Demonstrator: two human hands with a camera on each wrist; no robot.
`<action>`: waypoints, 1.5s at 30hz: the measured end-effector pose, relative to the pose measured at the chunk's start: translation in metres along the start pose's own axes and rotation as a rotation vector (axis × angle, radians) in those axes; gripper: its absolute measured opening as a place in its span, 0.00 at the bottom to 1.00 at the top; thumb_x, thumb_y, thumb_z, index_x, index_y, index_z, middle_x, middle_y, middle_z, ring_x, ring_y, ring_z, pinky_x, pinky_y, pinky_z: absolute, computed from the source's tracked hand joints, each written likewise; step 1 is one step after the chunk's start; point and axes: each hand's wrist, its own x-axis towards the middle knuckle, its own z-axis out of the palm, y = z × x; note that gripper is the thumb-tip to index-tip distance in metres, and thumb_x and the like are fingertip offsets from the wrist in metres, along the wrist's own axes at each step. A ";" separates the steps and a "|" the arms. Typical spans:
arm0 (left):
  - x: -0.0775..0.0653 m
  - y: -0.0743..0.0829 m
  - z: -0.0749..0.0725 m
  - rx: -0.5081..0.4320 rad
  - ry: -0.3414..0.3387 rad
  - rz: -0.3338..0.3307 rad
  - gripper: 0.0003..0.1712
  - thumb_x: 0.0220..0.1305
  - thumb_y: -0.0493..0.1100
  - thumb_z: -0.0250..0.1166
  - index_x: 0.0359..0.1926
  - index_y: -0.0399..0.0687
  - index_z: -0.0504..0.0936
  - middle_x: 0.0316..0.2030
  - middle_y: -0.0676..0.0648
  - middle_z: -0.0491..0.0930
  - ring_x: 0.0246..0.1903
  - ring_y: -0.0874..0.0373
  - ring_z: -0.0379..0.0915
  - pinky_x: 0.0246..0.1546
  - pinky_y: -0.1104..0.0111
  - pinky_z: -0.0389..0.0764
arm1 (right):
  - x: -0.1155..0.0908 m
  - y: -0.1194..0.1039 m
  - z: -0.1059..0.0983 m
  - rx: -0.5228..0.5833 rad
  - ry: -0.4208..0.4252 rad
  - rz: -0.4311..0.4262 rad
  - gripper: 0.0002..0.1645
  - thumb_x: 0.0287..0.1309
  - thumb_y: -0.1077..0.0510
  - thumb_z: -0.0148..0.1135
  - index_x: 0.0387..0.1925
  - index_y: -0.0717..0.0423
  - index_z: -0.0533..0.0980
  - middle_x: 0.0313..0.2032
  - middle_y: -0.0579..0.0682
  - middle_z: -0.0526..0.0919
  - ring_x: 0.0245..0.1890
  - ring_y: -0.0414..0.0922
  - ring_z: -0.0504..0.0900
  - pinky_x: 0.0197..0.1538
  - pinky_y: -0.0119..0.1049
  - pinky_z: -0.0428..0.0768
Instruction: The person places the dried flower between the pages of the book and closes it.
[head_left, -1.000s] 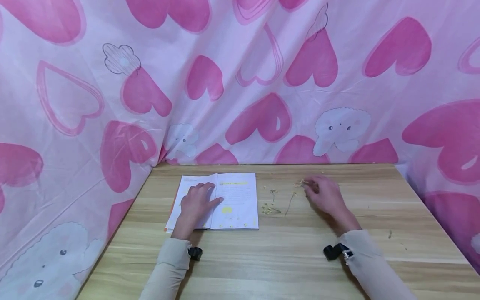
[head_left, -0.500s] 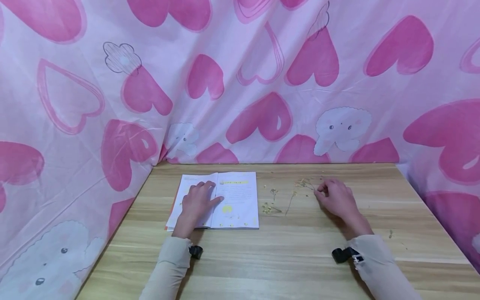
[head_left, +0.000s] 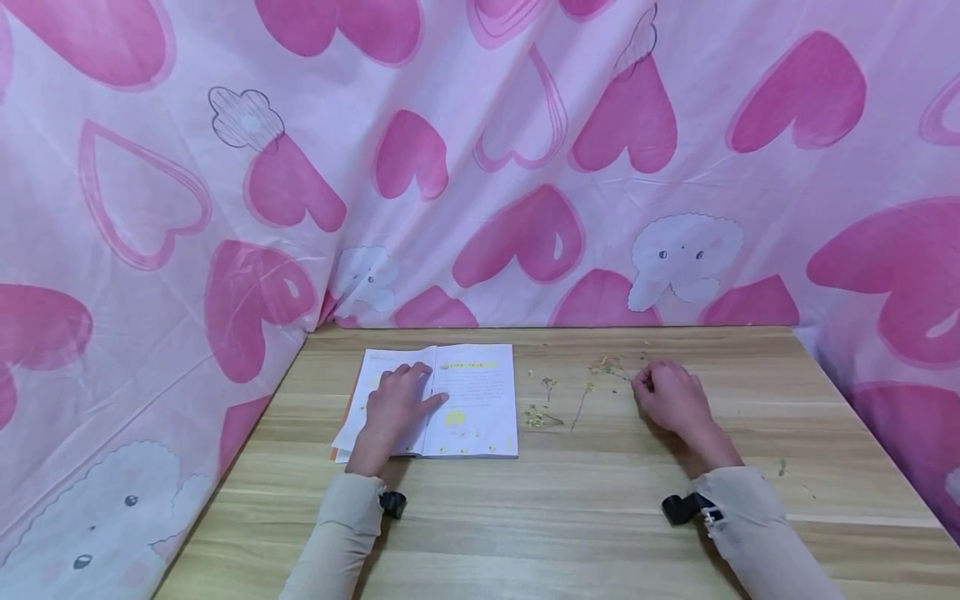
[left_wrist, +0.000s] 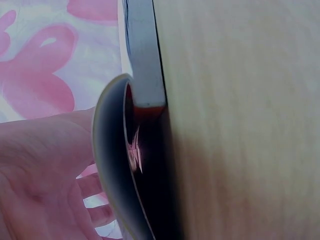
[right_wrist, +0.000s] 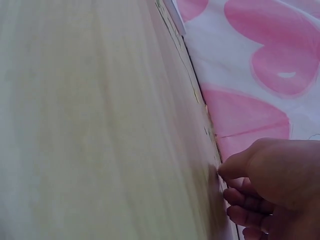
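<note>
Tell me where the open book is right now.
In the head view, the open book lies left of centre on the wooden table, beneath the left hand, with dried flower sprigs just to its right.

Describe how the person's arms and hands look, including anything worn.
Both sleeves are plain, pale beige. The left hand and right hand are bare. A small black device sits beside each sleeve; the right one has a dark strap and silvery buckle.
</note>
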 end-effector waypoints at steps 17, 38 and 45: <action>0.001 -0.002 0.002 -0.005 -0.006 0.001 0.35 0.69 0.65 0.73 0.69 0.54 0.79 0.65 0.41 0.81 0.61 0.38 0.75 0.57 0.38 0.83 | 0.011 -0.049 0.022 0.032 0.131 -0.165 0.08 0.67 0.59 0.63 0.38 0.61 0.83 0.38 0.58 0.85 0.44 0.58 0.82 0.52 0.57 0.80; 0.000 -0.001 0.002 0.021 -0.005 0.015 0.37 0.69 0.66 0.73 0.70 0.52 0.79 0.65 0.41 0.81 0.62 0.38 0.74 0.56 0.38 0.83 | 0.024 -0.123 0.055 0.092 0.032 -0.237 0.04 0.68 0.58 0.66 0.40 0.55 0.84 0.39 0.50 0.84 0.42 0.48 0.80 0.52 0.47 0.81; -0.001 -0.002 0.001 0.019 -0.010 0.033 0.36 0.71 0.67 0.70 0.70 0.53 0.78 0.65 0.42 0.81 0.63 0.39 0.73 0.56 0.39 0.83 | 0.026 -0.138 0.063 0.097 0.010 -0.269 0.03 0.65 0.59 0.68 0.38 0.54 0.84 0.37 0.47 0.82 0.41 0.46 0.78 0.51 0.45 0.80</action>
